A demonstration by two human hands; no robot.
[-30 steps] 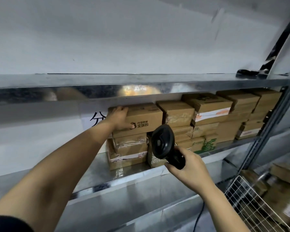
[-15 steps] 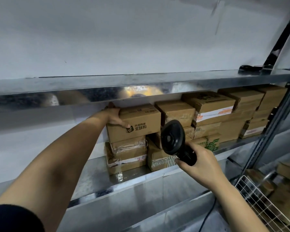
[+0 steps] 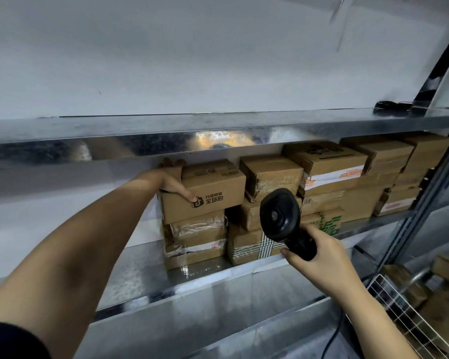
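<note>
A: The brown cardboard box with black logo (image 3: 213, 193)?
B: Atop the leftmost stack (image 3: 197, 242); the left hand (image 3: 170, 181) clasps its left corner.
A: And the right hand (image 3: 322, 257)?
B: Curled round the black handheld scanner (image 3: 283, 218), four o'clock of the box.

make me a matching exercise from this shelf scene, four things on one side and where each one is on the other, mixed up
Things:
1. barcode scanner
2. carton with the black logo
3. carton with green print
4. wire basket

Places:
a. top of the leftmost stack, gripped by the left hand
b. lower right corner of the view
c. gripped by the right hand
d. bottom row on the shelf, just right of the barcode scanner

Pairs: 1-c, 2-a, 3-d, 4-b
</note>
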